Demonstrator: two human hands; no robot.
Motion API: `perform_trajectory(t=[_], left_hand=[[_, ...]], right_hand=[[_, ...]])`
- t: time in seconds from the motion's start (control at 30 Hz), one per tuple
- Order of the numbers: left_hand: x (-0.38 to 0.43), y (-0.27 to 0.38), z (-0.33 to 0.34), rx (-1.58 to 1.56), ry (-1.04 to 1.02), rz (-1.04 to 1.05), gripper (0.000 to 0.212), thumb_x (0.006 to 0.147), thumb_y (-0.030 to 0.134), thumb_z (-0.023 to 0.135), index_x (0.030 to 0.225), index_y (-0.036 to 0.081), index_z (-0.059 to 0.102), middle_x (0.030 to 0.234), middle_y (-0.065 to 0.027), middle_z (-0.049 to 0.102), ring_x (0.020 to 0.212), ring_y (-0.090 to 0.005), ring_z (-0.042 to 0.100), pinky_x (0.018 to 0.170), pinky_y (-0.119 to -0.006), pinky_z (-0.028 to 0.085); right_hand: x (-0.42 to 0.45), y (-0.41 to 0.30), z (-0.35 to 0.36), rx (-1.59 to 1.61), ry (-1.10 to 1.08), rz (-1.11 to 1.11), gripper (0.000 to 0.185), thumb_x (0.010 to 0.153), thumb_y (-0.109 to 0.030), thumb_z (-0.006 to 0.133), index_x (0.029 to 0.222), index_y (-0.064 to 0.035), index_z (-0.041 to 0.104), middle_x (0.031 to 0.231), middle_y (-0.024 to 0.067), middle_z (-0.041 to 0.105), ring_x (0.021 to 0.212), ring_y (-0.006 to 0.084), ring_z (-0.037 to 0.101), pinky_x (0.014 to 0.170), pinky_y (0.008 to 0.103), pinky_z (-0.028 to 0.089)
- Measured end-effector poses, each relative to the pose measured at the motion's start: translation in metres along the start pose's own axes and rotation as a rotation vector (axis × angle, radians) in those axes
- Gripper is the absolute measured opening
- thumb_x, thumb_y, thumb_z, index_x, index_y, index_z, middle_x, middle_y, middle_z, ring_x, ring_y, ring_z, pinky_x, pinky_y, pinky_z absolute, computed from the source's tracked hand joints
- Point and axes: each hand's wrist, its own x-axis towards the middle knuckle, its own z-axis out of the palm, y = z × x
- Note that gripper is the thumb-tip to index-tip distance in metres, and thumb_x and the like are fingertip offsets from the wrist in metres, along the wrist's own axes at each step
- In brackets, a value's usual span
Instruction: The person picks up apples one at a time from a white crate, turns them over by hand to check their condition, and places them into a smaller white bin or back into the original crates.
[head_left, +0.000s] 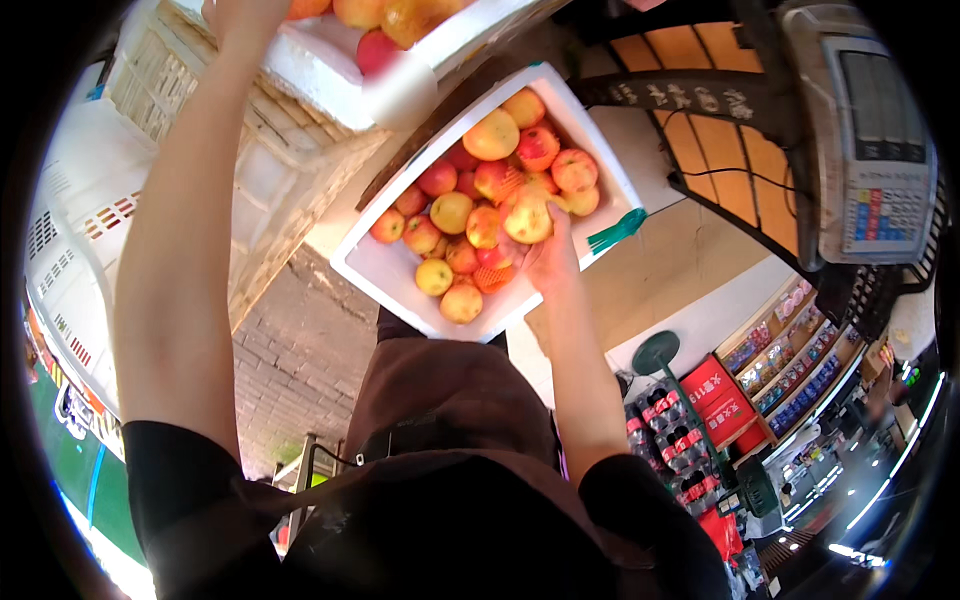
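My right hand is closed around a yellow-red apple over a white foam box tilted in front of me. Several red and yellow apples lie in that box, some in orange foam netting, and green tape hangs from its right corner. At the top left my left hand reaches the picture's edge beside a second foam box that holds more fruit. The fingers of that hand are mostly cut off by the frame, so what they hold cannot be told.
White plastic crates stand at the left. A price-computing scale is at the right, above orange panels. Bottled drinks, red boxes, a green fan and stocked shelves are at the lower right.
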Motion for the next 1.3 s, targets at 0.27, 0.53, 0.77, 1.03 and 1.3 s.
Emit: perform_trajectory(t=[0.27, 0.53, 0.77, 1.03, 1.3], left_hand=[[-0.113, 0.145, -0.09, -0.931, -0.563, 0.303, 0.061, 0.063, 0.017, 0.075, 0.116, 0.005, 0.045, 0.118, -0.0092, 0.044, 0.113, -0.0221, 0.042, 0.098, -0.035, 0.033], [-0.181, 0.146, -0.088, -1.19, -0.931, 0.003, 0.082, 0.066, 0.013, 0.076, 0.132, 0.001, 0.029, 0.125, -0.0112, 0.039, 0.117, -0.0191, 0.039, 0.1, -0.032, 0.032], [-0.193, 0.14, -0.093, -1.367, -0.803, -0.175, 0.075, 0.066, 0.017, 0.074, 0.128, 0.003, 0.035, 0.121, -0.0109, 0.046, 0.114, -0.0211, 0.046, 0.096, -0.033, 0.038], [-0.198, 0.133, -0.109, -2.075, -1.009, -1.075, 0.067, 0.082, 0.054, 0.042, 0.128, 0.005, 0.038, 0.12, -0.018, 0.048, 0.099, -0.0265, 0.053, 0.078, -0.035, 0.049], [-0.206, 0.125, -0.092, -2.507, -1.019, -1.142, 0.07, 0.083, 0.056, 0.034, 0.12, -0.003, 0.041, 0.096, -0.0238, 0.054, 0.049, -0.02, 0.049, 0.04, -0.021, 0.037]], right_hand=[[-0.095, -0.045, 0.062, 0.457, -0.624, 0.071, 0.059, 0.084, -0.048, 0.044, 0.127, -0.008, 0.039, 0.121, 0.0137, 0.051, 0.095, 0.0278, 0.059, 0.079, 0.0416, 0.051], [-0.139, -0.033, 0.122, 0.215, -0.323, -0.284, 0.064, 0.082, -0.047, 0.046, 0.133, -0.0112, 0.031, 0.132, 0.0068, 0.04, 0.122, 0.0239, 0.04, 0.099, 0.0409, 0.035], [-0.143, -0.025, 0.118, 0.088, -0.424, -0.337, 0.067, 0.085, -0.06, 0.035, 0.131, -0.0113, 0.033, 0.131, 0.0085, 0.041, 0.118, 0.0238, 0.043, 0.095, 0.0397, 0.039], [-0.158, -0.016, 0.067, 0.116, -0.353, -0.301, 0.057, 0.09, -0.055, 0.03, 0.125, -0.0104, 0.04, 0.1, 0.0111, 0.056, 0.084, 0.0197, 0.054, 0.077, 0.0344, 0.044], [-0.135, 0.006, 0.008, 0.153, -0.191, -0.263, 0.046, 0.09, -0.046, 0.038, 0.12, -0.0112, 0.044, 0.095, 0.0087, 0.057, 0.078, 0.0167, 0.053, 0.074, 0.0321, 0.042]])
